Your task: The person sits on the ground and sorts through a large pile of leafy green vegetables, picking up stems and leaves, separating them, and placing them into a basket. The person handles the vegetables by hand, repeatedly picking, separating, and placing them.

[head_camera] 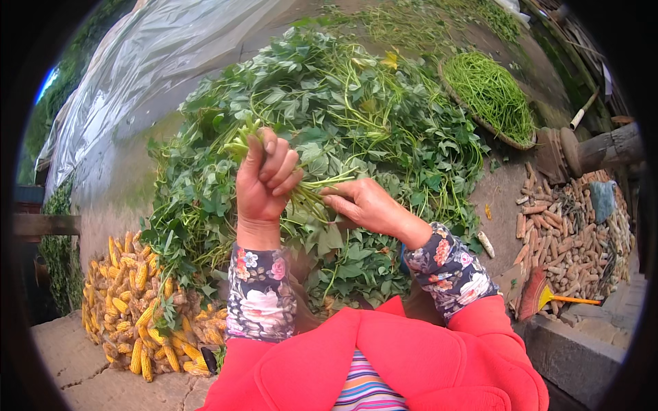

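My left hand (270,169) is closed around a bundle of green leaf stalks (240,141), their cut or snapped ends sticking out above the thumb. Below the fist, the stalks fan out to the right. There the thumb and fingertips of my right hand (362,205) pinch the loose ends of some stalks at the lower right of the bundle. Both hands are over a large heap of leafy green vines (318,103), which look like sweet potato vines. Leaves hang just beneath the bundle.
A round woven basket (465,105) heaped with green stalks (488,92) stands at the far right. Yellow corn cobs (146,318) are piled at left. Stripped cobs (560,231), a broom (540,295) and a wooden post (611,149) are on the right. Plastic sheeting (149,56) covers the upper left.
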Action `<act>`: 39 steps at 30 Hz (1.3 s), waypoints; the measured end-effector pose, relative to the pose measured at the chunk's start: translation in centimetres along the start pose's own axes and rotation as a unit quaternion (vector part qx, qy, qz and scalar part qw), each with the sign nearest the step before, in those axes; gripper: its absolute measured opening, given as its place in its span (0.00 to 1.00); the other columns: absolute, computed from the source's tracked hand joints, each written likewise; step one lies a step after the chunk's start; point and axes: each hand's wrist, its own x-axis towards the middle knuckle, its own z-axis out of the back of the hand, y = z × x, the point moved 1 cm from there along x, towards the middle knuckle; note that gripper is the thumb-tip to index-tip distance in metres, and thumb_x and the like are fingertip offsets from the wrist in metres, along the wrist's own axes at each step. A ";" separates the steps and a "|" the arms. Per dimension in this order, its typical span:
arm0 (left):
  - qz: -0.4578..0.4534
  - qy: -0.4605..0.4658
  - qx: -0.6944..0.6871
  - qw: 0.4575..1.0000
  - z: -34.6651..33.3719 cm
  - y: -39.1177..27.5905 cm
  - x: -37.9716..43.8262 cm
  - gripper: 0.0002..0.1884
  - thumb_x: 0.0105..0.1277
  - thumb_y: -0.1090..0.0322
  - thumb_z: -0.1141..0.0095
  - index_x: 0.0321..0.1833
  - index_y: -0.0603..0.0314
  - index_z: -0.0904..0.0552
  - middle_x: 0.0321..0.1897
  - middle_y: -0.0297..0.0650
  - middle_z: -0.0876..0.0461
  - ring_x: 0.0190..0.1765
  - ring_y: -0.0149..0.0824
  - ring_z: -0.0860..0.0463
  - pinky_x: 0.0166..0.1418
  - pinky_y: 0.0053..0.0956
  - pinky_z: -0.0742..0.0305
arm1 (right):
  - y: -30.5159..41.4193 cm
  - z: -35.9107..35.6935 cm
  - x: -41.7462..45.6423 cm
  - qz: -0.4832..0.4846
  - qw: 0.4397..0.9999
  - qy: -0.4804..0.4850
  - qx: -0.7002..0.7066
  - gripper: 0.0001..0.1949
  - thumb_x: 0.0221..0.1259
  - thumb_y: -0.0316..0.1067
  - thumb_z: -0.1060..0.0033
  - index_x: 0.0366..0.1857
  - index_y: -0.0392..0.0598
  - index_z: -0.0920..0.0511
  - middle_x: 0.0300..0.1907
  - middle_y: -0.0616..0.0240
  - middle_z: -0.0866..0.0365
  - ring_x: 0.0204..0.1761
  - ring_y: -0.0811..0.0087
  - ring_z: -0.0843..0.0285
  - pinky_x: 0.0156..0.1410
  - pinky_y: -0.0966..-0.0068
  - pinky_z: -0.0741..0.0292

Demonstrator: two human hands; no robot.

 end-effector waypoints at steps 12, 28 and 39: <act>-0.002 -0.001 0.014 1.000 -0.2 0.3 0.1 0.18 0.84 0.50 0.57 0.41 0.57 0.30 0.20 0.26 0.42 0.20 0.19 0.45 0.19 0.14 0.46 | -0.4 -1.4 0.1 -0.090 0.906 0.060 0.408 0.14 0.75 0.35 0.39 0.58 0.41 0.17 0.25 0.78 0.23 0.23 0.89 0.36 0.27 0.85 0.39; -0.021 -0.006 0.022 1.000 0.0 -0.3 0.0 0.18 0.84 0.51 0.55 0.39 0.57 0.31 0.20 0.26 0.42 0.20 0.19 0.45 0.19 0.14 0.46 | 0.9 -0.5 -0.3 -0.078 0.893 0.058 0.439 0.17 0.76 0.35 0.41 0.63 0.46 0.18 0.27 0.80 0.23 0.25 0.90 0.34 0.28 0.87 0.36; -0.073 -0.045 0.014 0.996 0.4 -1.0 0.0 0.17 0.84 0.51 0.55 0.40 0.57 0.30 0.21 0.26 0.42 0.22 0.20 0.44 0.21 0.14 0.44 | 0.2 1.5 -0.5 -0.073 0.908 0.059 0.409 0.12 0.75 0.32 0.45 0.54 0.43 0.15 0.27 0.78 0.21 0.25 0.89 0.32 0.30 0.87 0.33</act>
